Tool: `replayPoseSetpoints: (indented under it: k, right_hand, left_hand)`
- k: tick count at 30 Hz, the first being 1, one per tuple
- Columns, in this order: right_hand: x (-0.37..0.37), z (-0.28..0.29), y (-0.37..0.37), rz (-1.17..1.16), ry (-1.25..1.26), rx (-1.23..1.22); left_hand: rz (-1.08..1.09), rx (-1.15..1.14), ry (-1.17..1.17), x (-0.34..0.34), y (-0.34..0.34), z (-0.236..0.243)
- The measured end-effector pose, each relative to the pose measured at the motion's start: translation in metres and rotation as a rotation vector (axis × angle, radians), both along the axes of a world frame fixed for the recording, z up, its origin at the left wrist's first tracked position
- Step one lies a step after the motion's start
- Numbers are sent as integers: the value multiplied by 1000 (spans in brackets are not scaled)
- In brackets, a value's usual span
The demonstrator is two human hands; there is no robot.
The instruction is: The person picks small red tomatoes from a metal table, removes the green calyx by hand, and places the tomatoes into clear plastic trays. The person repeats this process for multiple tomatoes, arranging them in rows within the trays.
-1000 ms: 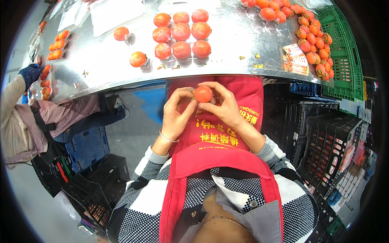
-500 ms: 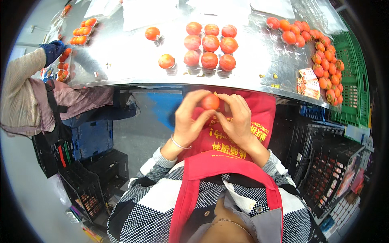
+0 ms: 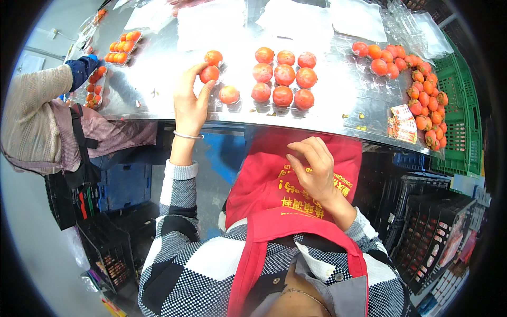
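Note:
My left hand (image 3: 191, 103) reaches over the steel table with thumb and fingers round an orange-red persimmon (image 3: 209, 74). That fruit sits between two others: a persimmon (image 3: 213, 57) just beyond it and a persimmon (image 3: 229, 94) nearer the table edge, which seems to rest in clear plastic. To the right stands a clear tray of persimmons (image 3: 284, 75) in three rows. My right hand (image 3: 316, 166) hovers in front of the red apron (image 3: 259, 164), thumb and fingers apart, with nothing visible in it.
Loose persimmons (image 3: 422, 98) with stem caps lie by a green crate (image 3: 458, 100) on the right, near printed labels (image 3: 403, 124). White sheets (image 3: 296, 24) lie at the back. At left, a co-worker's blue-gloved hand (image 3: 82, 71) is beside another filled tray (image 3: 95, 87). Black crates (image 3: 428, 232) stand below.
Both hands held a persimmon together over the apron. My left hand has carried it forward and left to the table; my right hand has let go and moved slightly down and right.

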State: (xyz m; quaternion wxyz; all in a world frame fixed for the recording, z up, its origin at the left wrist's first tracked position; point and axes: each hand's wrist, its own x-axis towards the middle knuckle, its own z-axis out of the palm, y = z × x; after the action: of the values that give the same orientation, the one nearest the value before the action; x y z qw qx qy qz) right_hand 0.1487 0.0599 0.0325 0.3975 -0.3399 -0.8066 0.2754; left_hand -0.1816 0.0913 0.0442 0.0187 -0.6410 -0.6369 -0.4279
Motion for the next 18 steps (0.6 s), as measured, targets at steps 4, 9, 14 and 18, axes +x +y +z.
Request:
replayPoseSetpoints:
  k: [4, 9, 14, 18]
  right_hand:
    - [2, 10, 18, -46, -2, 111]
    - [2, 29, 60, -183, -178, 260]
    - [-4, 39, 82, -100, -339, 264]
    - [-2, 41, 87, -58, -358, 293]
  left_hand:
    - [26, -26, 13, 4, 3, -11]
    - [54, 3, 49, 15, -1, -5]
    - [151, 166, -116, 44, -25, 11]
    - [83, 169, -305, 81, -46, 8]
